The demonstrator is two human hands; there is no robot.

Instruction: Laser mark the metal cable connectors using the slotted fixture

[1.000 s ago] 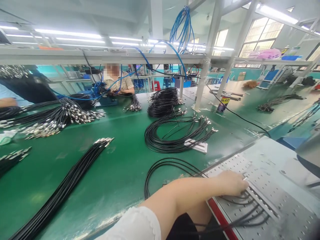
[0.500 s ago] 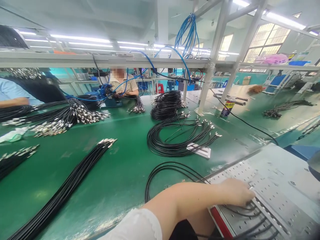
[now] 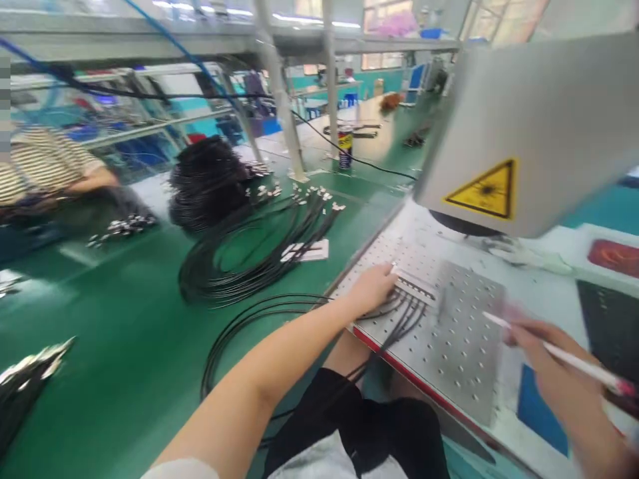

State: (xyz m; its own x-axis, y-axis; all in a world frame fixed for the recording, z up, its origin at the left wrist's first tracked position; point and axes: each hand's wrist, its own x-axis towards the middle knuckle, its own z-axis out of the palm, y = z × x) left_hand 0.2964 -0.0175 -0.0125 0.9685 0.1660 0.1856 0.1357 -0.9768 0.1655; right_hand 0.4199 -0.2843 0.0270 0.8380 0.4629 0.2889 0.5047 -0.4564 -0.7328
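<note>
My left hand (image 3: 374,287) rests with curled fingers at the left end of a slotted metal fixture (image 3: 415,290) on a perforated metal plate (image 3: 456,359). Whether its fingertips hold a cable end or the fixture is too small to tell. Black cables (image 3: 399,326) run from the fixture over the plate's front edge. My right hand (image 3: 559,372), blurred, is closed around a white pen-like tool (image 3: 574,359) with a pointed tip, over the right part of the plate.
A grey machine head with a yellow warning label (image 3: 484,189) hangs above the plate. Coiled black cables (image 3: 239,279), a white block (image 3: 305,251) and a spray can (image 3: 345,148) stand on the green table (image 3: 134,346). A person in stripes (image 3: 47,163) sits across at left.
The view has swung right and down, bringing my right hand with the white tool and the machine head into sight. My left hand stays at the fixture.
</note>
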